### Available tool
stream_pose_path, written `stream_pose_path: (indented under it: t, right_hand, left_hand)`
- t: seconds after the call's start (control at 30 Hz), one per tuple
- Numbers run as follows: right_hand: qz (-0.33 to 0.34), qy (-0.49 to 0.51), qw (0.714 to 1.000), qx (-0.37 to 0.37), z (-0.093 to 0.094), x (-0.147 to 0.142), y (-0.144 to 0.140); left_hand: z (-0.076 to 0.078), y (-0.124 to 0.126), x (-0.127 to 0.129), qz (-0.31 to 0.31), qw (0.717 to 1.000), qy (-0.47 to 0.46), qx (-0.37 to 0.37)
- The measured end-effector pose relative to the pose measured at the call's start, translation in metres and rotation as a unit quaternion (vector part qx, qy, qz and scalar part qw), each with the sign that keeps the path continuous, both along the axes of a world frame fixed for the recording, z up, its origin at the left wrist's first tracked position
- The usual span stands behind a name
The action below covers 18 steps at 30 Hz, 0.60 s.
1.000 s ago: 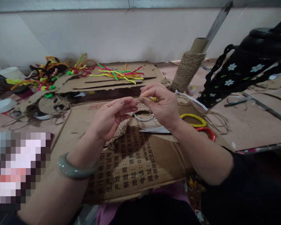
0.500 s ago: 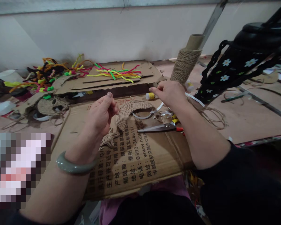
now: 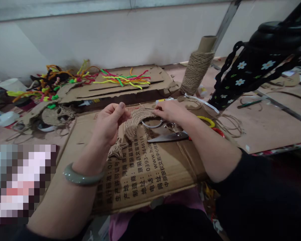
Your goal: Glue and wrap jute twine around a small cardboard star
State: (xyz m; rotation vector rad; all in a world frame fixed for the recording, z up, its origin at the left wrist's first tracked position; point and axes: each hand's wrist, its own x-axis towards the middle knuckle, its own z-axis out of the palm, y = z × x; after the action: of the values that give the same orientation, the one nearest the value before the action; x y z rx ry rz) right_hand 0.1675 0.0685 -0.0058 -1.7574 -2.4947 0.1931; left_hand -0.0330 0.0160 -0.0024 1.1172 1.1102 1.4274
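Note:
A curved arc wound from jute twine (image 3: 135, 121) lies on a printed cardboard sheet (image 3: 150, 174) in front of me. My right hand (image 3: 172, 112) rests on the arc's right end, fingers curled down over it, beside a thin white ring (image 3: 153, 126). At the arc's upper left edge my left hand (image 3: 110, 122) hovers with thumb and fingertips pinched together; I cannot see anything between them. A green bangle (image 3: 80, 177) is on my left wrist. A small jute star (image 3: 117, 149) lies below my left hand.
Scissors (image 3: 169, 136) with yellow and red handles lie just right of the arc. A small yellow-capped bottle (image 3: 163, 99) lies behind my right hand. A twine spool (image 3: 197, 72) stands at the back, with coloured pipe cleaners (image 3: 122, 79) on cardboard to its left. A black flowered strap (image 3: 243, 75) hangs at right.
My right hand reached back to the yellow-capped bottle, left it there and came down onto the arc's right end. My left hand stayed pinched and barely moved.

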Motion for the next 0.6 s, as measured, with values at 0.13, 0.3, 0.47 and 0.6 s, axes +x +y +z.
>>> stream_pose_path:
  t: [0.13, 0.3, 0.47, 0.6]
  right_hand:
    - [-0.018, 0.025, 0.999, 0.014, 0.0004, 0.0, -0.001]
    - [-0.037, 0.065, 0.996, 0.043, 0.0025, -0.0003, -0.0035]
    - [-0.033, 0.067, 0.996, 0.04, 0.0019, 0.0004, -0.0032]
    - [-0.029, 0.066, 0.997, 0.033, 0.0016, 0.0007, -0.0023]
  left_hand:
    - [0.0007, -0.0004, 0.0002, 0.004, 1.0, -0.008, -0.011]
    - [-0.0026, 0.0007, 0.0001, -0.042, 0.996, -0.063, -0.046]
    - [0.0026, -0.0029, 0.0021, -0.055, 0.993, -0.06, -0.089]
    - [0.0069, -0.0041, 0.002, -0.017, 0.997, -0.043, -0.056]
